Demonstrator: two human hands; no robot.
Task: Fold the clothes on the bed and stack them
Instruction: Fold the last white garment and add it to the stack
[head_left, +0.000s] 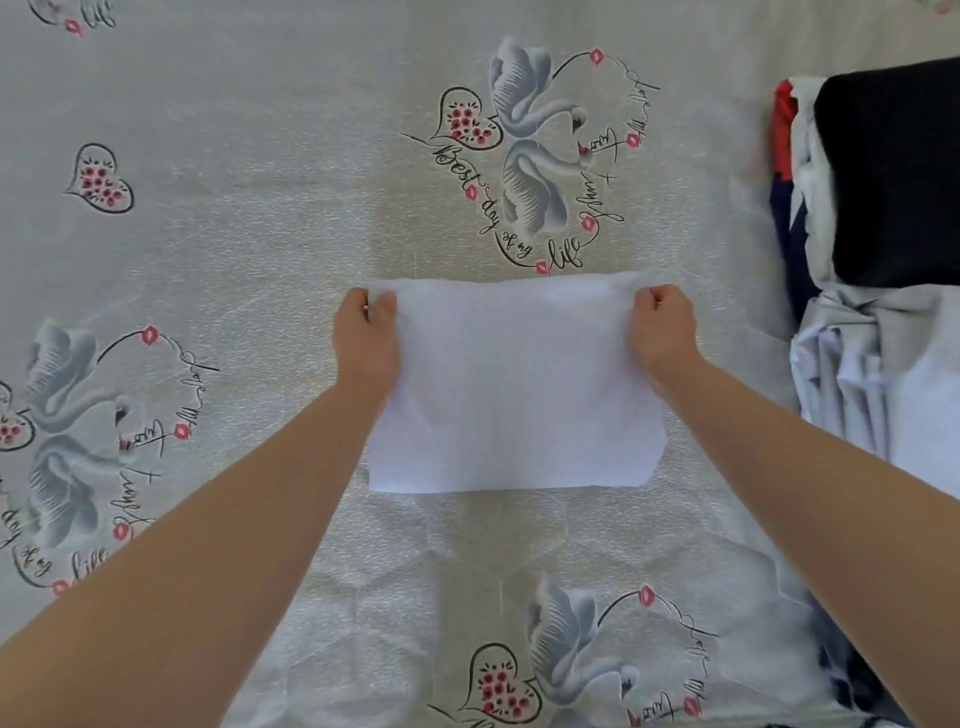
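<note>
A white garment (511, 384), folded into a neat rectangle, sits in the middle of the bed. My left hand (366, 338) pinches its far left corner. My right hand (662, 332) pinches the far right corner. Both arms reach straight out over the bed, and the cloth between the hands looks smooth and taut. Its near edge hangs or lies straight at the bottom; I cannot tell whether it rests on the sheet.
The bed sheet (234, 234) is pale grey with swan and heart prints. A pile of clothes lies along the right edge: a black garment (893, 171) on top, pale blue-white cloth (878, 384) beneath, and a red, white and navy piece (789, 156) beside it.
</note>
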